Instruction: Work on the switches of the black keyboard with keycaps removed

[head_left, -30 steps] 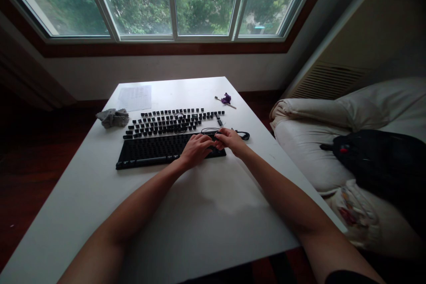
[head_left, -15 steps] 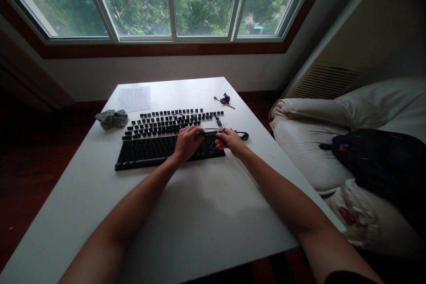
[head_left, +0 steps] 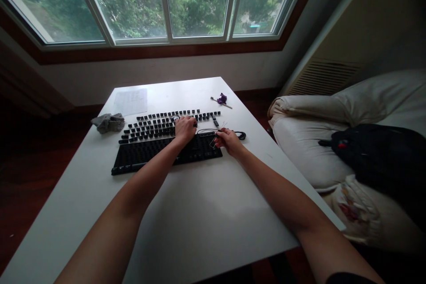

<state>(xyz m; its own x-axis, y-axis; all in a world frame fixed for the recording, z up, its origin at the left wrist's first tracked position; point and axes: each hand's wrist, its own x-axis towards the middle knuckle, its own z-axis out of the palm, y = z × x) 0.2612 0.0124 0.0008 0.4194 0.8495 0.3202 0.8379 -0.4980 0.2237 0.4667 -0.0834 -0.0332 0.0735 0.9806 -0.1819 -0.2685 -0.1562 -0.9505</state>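
Note:
A black keyboard (head_left: 143,153) lies across the white table, with several rows of loose black keycaps (head_left: 149,128) laid out behind it. My left hand (head_left: 185,128) is over the right part of these rows, fingers curled round a small dark keycap (head_left: 195,125) at the fingertips. Above the keyboard's right end, my right hand (head_left: 229,140) pinches a wire keycap puller (head_left: 213,142), its thin metal loops sticking out past the fingers. A coiled black cable (head_left: 241,135) lies just beyond the right hand.
A grey cloth (head_left: 108,123) lies at the table's left edge, near a sheet of paper (head_left: 130,101). At the back right is a brush (head_left: 226,105) beside a purple bundle (head_left: 221,98). A pale sofa (head_left: 296,142) with a black bag (head_left: 376,159) stands to the right.
My left hand has moved away from the keyboard, back and slightly left over the keycap rows. My right hand has stayed in nearly the same place with the puller. The view has shifted slightly.

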